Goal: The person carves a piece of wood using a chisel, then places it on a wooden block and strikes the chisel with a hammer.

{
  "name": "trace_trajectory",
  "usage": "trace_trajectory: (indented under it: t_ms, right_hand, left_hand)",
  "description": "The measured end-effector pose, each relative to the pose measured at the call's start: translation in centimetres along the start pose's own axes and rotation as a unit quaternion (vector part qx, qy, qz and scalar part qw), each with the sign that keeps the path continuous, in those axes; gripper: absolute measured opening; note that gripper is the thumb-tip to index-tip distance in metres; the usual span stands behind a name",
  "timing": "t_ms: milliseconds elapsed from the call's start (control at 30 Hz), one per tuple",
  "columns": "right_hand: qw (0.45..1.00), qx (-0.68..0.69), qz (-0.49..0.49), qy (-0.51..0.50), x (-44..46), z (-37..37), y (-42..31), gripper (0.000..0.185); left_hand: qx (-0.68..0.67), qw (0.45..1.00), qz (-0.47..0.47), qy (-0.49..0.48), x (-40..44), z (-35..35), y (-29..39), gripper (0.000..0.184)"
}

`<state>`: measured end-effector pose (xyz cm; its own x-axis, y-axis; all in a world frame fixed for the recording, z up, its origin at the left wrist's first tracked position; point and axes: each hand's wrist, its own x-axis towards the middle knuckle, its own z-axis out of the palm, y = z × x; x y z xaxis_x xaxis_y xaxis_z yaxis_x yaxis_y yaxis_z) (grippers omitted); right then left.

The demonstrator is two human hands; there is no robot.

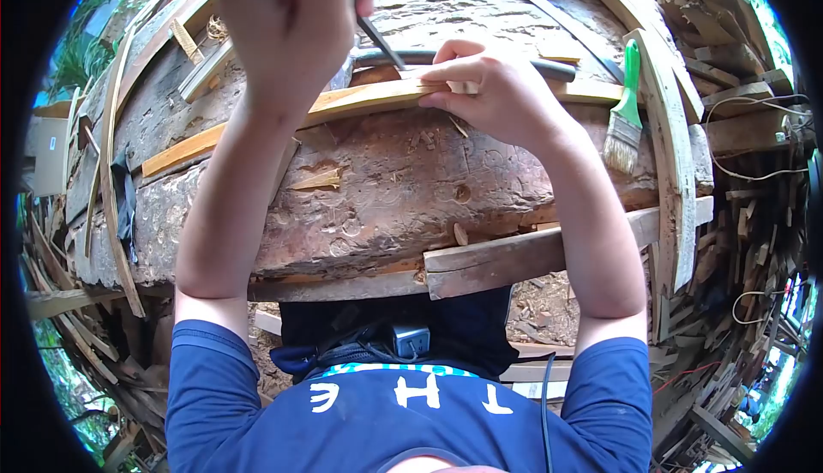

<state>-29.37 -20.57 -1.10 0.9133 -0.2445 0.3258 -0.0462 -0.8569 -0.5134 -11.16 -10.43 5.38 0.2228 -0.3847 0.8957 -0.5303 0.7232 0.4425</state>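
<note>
My left hand [291,27] is raised at the top, its fingers wrapped round a thin dark pointed tool [380,42]. The tool slants down to the right, its tip at a long light wooden strip [369,100]. With fingers and thumb, my right hand [497,91] pinches this strip just right of the tip. The strip lies across the worn wooden workbench [386,181]. Behind it is a dark rod [553,68], partly hidden by my right hand.
A green-handled brush [626,113] lies right of my right arm, beside a long upright board [673,156]. A short plank [497,260] sits at the bench's near edge. Wood scraps [746,216] are piled at the right; strips [111,173] stand at the left.
</note>
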Motion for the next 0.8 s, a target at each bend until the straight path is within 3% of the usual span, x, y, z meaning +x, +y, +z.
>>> trace_trajectory:
  t_ms: [67, 233, 333, 400, 500, 533, 700, 733, 800]
  right_hand:
    - [1.000, -0.005, -0.015, 0.004, 0.0, -0.2, 0.1, 0.021]
    - [0.998, -0.019, 0.046, -0.042, 0.2, -1.0, -0.3, 0.018]
    - [0.995, 0.026, 0.094, -0.037, -0.9, -2.9, 2.4, 0.019]
    - [0.988, -0.032, 0.142, -0.049, -1.7, -5.2, 2.2, 0.019]
    - [0.979, -0.072, 0.178, -0.067, -2.4, -7.1, 2.4, 0.018]
    - [0.973, -0.098, 0.197, -0.076, -2.6, -7.5, 2.5, 0.018]
    - [0.949, -0.141, 0.281, -0.030, -4.5, -9.6, 2.9, 0.015]
    - [0.924, -0.161, 0.344, -0.047, -4.4, -10.1, 2.0, 0.015]
    - [0.936, -0.183, 0.295, -0.051, -4.4, -9.4, 2.8, 0.017]
  left_hand:
    - [0.001, 0.999, -0.023, 0.036, -0.4, 0.5, 0.7, 0.031]
    - [0.062, 0.993, 0.096, -0.033, -0.8, 0.0, -0.8, 0.032]
    - [-0.044, 0.996, 0.023, -0.069, -0.5, 1.1, 0.7, 0.023]
    - [-0.072, 0.993, -0.043, -0.085, -0.6, 1.2, 0.4, 0.020]
    - [-0.093, 0.979, -0.083, -0.163, -0.3, 0.1, 0.4, 0.041]
    - [-0.078, 0.977, -0.129, -0.148, -0.3, 0.2, 0.5, 0.044]
    - [-0.015, 0.977, -0.100, -0.185, 2.1, -2.9, 1.0, 0.048]
    - [0.002, 0.979, -0.096, -0.178, 2.6, -3.4, 1.7, 0.047]
    - [0.020, 0.984, -0.093, -0.148, 3.5, -4.0, 2.9, 0.044]
